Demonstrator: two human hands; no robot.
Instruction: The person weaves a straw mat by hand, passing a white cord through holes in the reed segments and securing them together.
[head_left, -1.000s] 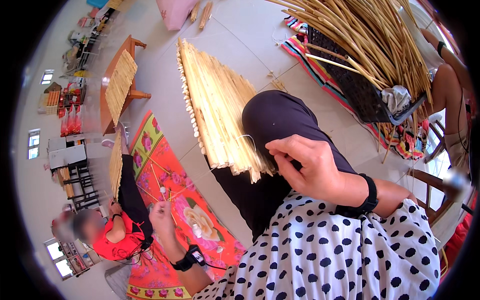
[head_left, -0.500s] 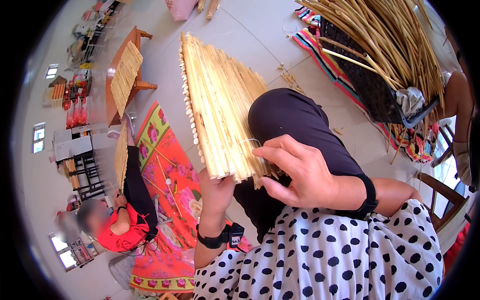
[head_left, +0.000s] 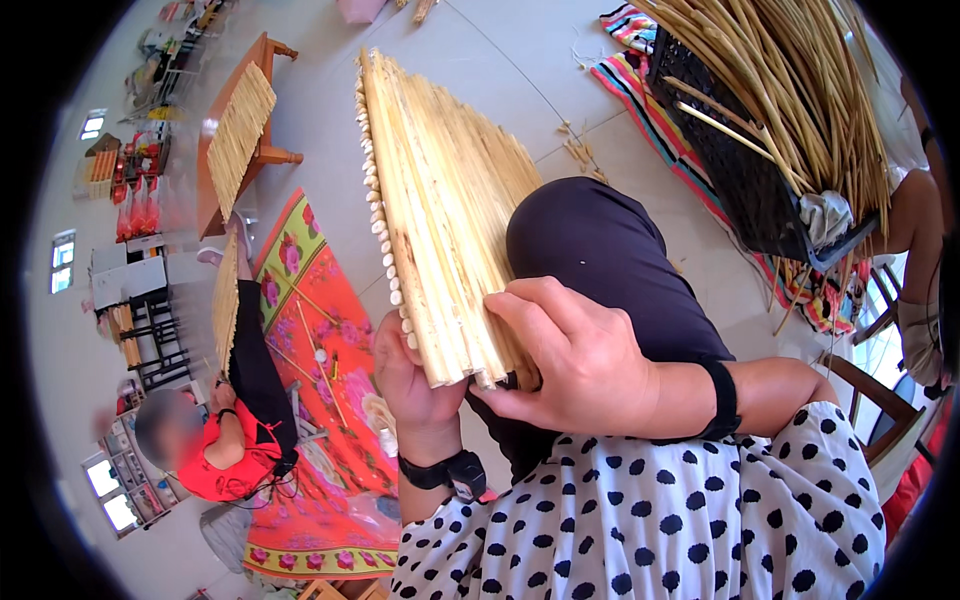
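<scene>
A mat of pale dry stalks (head_left: 435,210), laid side by side in a row, rests against my dark-trousered knee (head_left: 590,240). Its cut stalk ends show along the left edge. My left hand (head_left: 408,390) is closed around the mat's near left corner, with some fingers hidden beneath it. Over the near right edge, my right hand (head_left: 585,355) presses its fingertips on the stalks, thumb low by their ends. No string shows between its fingers now.
A black crate (head_left: 715,150) heaped with long brown stalks (head_left: 790,80) stands on a striped cloth (head_left: 655,125) at the right. A person in red (head_left: 215,455) holds another stalk mat (head_left: 226,305) at left, beside a floral cloth (head_left: 340,370) and a wooden stand (head_left: 210,130).
My right hand has moved left onto the mat and its fingers have drawn in. The thin white loop at its fingertips is out of sight. The mat's near end sits slightly lower.
</scene>
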